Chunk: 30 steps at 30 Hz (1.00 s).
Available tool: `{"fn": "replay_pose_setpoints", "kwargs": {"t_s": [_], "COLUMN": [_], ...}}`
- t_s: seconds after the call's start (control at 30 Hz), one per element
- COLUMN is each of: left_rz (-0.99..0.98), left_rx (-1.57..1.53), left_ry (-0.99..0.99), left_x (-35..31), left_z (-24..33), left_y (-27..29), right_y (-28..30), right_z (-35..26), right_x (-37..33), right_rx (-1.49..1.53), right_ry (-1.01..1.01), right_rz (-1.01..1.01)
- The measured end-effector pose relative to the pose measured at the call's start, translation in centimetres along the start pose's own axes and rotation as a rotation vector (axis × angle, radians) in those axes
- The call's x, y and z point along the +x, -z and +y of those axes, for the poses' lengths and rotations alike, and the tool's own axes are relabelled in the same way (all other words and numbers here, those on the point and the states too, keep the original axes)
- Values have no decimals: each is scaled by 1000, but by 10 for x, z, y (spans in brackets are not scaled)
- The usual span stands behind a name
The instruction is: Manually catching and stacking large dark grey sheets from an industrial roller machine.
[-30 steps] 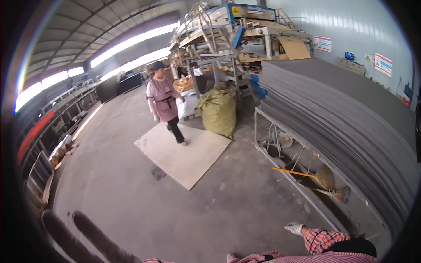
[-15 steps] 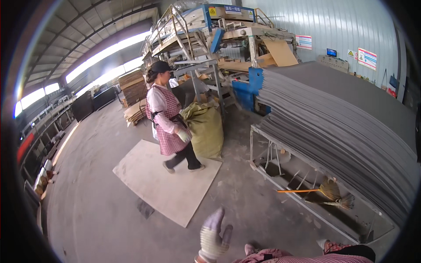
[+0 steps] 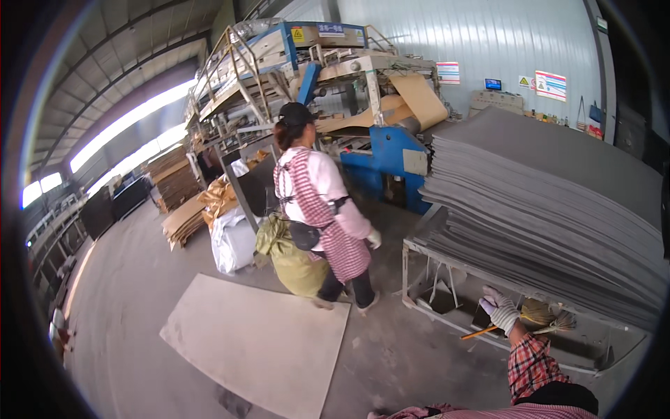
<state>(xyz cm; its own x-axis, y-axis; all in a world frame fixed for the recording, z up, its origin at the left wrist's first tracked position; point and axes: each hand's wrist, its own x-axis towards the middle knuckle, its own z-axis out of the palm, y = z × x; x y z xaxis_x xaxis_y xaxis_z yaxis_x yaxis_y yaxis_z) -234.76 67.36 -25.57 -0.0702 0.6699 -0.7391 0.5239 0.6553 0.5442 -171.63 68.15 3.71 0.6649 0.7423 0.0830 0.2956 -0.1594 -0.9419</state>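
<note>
Now, right grip: the gloved hand, in front of the rack, has its fingers loosely apart and nothing seen between them; whether it touches anything there, I cannot tell.
Left grip: out of view, so its state cannot be told.
Grey sheets: a tall stack on the metal rack, to the right and beyond the right grip, layers uneven at the near edges.
Broom: bristle head low in the rack, beside a second, greyer broom head; an orange handle shows left of the wrist.
Yellow-green sack: bulging, top gathered, on the floor by the pale sheet; contents not visible.
White sack: left of it, with crumpled brown wrapping above; contents unclear.
Co-worker: a person with back mostly turned, between sack and rack, a dark pouch at the waist.
Hidden or cut off: the co-worker covers part of the yellow-green sack; the right grip and forearm overlap the brooms; the dark rim swallows the stack's right end; the machine's inner parts are hard to make out.
</note>
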Motion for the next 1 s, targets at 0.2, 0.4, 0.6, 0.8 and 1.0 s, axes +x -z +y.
{"fn": "replay_pose_setpoints", "kwargs": {"t_s": [0.2, 0.4, 0.6, 0.8, 1.0], "left_rz": [8, -119, -464, -413, -325], "left_rx": [-356, -670, -519, 443, 434], "left_ry": [-251, -441, -240, -363, -304], "left_x": [111, 144, 195, 229, 309], "left_z": [195, 406, 455, 466, 513], "left_y": [83, 44, -34, -38, -19], "right_y": [-21, -63, -112, -207, -292], "right_z": [1, 7, 31, 39, 5], "right_x": [24, 87, 195, 271, 353], "right_rx": [-87, -52, -148, -504, -512], "right_ry": [73, -23, -16, 48, 11], "right_rz": [117, 71, 2, -611, -890]}}
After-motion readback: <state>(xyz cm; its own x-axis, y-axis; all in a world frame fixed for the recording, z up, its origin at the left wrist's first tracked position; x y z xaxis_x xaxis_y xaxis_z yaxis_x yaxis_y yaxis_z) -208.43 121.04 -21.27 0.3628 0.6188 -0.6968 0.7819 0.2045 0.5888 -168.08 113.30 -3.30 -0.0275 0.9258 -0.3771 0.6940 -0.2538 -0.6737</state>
